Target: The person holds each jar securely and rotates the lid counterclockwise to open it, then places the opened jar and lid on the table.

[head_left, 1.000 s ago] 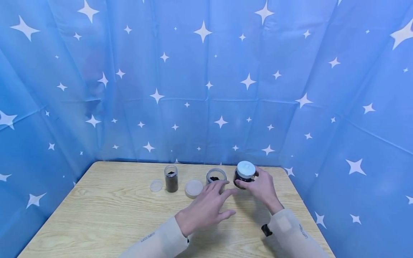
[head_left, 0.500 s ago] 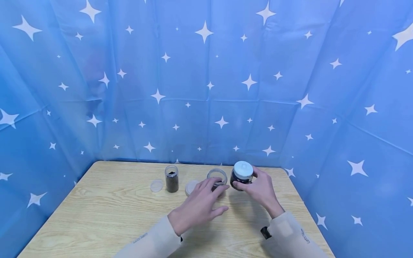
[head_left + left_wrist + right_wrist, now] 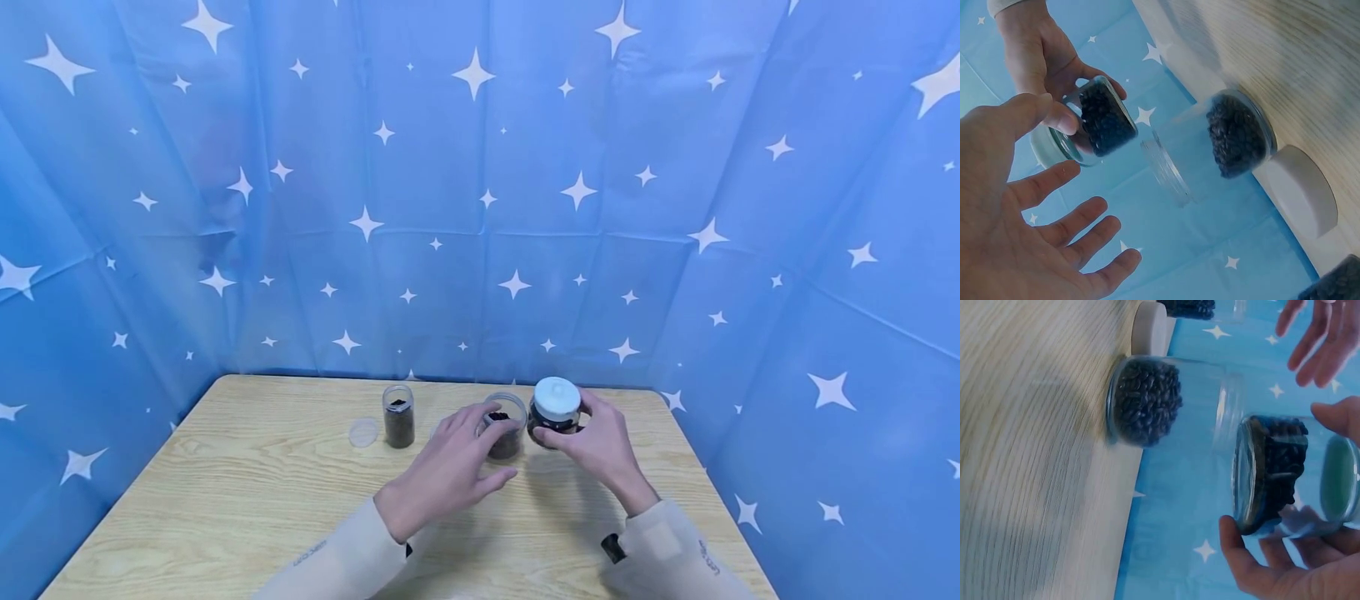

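My right hand (image 3: pixel 606 450) grips a glass jar (image 3: pixel 1279 469) part-filled with dark beans, its pale blue-green lid (image 3: pixel 557 398) on. The wrist views show this jar held above the table, level with the mouth of an open glass jar (image 3: pixel 1238 134). That open jar stands on the table, its lower part full of dark beans. My left hand (image 3: pixel 446 467) hovers in front of the open jar with its fingers spread and nothing in them. Beside the open jar lies a whitish round lid (image 3: pixel 1304 190), mostly hidden behind my left hand in the head view.
Farther left stands a narrower open jar (image 3: pixel 399 425) of dark contents. A flat clear disc lid (image 3: pixel 363 432) lies beside it. The wooden table (image 3: pixel 225 483) ends at a blue star-patterned curtain (image 3: pixel 420 275) behind and at both sides.
My right hand has carried the lidded jar left, close to the open jar. My left hand has drawn back to the left, uncovering more of the open jar and covering the whitish lid.
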